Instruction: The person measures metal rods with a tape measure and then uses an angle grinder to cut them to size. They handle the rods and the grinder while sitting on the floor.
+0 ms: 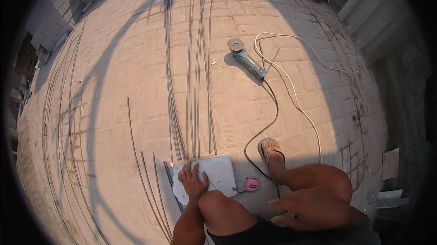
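My left hand (193,181) rests on a pale flat slab (223,167), its fingers spread over the left part of the upper surface. A thin dark line runs across the slab from near the fingertips. Close to the slab's right edge lies a pink tape measure (251,184), with a short dark strap or cord beside it. My right hand (309,208) hovers in front of my bent right leg, fingers stretched leftward and apart, with nothing visible in them. Long thin steel rods (195,85) reach from the slab's far edge into the distance.
An angle grinder (248,63) lies ahead on the brick paving, its dark cord (276,108) running back toward my sandalled foot (273,151). A white cable (291,90) loops to its right. More rods (150,186) lie left of the slab. Block walls (54,8) stand far left.
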Tool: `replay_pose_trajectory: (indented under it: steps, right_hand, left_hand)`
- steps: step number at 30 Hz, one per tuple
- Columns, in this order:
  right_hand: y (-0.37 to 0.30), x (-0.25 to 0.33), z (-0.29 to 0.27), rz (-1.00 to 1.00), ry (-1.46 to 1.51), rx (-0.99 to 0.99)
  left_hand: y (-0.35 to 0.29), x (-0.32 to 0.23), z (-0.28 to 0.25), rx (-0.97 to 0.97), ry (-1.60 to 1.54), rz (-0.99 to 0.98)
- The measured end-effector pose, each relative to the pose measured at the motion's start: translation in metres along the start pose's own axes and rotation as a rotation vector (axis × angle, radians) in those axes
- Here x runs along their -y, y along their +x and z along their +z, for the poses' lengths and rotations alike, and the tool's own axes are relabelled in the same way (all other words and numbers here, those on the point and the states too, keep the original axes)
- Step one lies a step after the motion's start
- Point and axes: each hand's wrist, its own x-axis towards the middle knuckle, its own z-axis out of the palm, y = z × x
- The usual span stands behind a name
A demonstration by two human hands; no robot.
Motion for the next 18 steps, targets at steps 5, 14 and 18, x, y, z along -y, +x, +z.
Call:
replay_pose_trajectory:
  steps: [5,14,18]
  right_hand:
    - [0.048,-0.01,-0.03,-0.129,0.016,0.076]
    - [0.301,-0.086,-0.004,-0.021,0.424,-0.081]
    - [0.388,-0.084,0.071,-0.11,0.482,0.032]
  left_hand:
    - [0.02,0.033,-0.022,-0.057,0.011,0.014]
    - [0.016,0.031,-0.01,-0.016,-0.08,-0.003]
    - [0.01,0.031,-0.014,0.015,-0.072,-0.035]
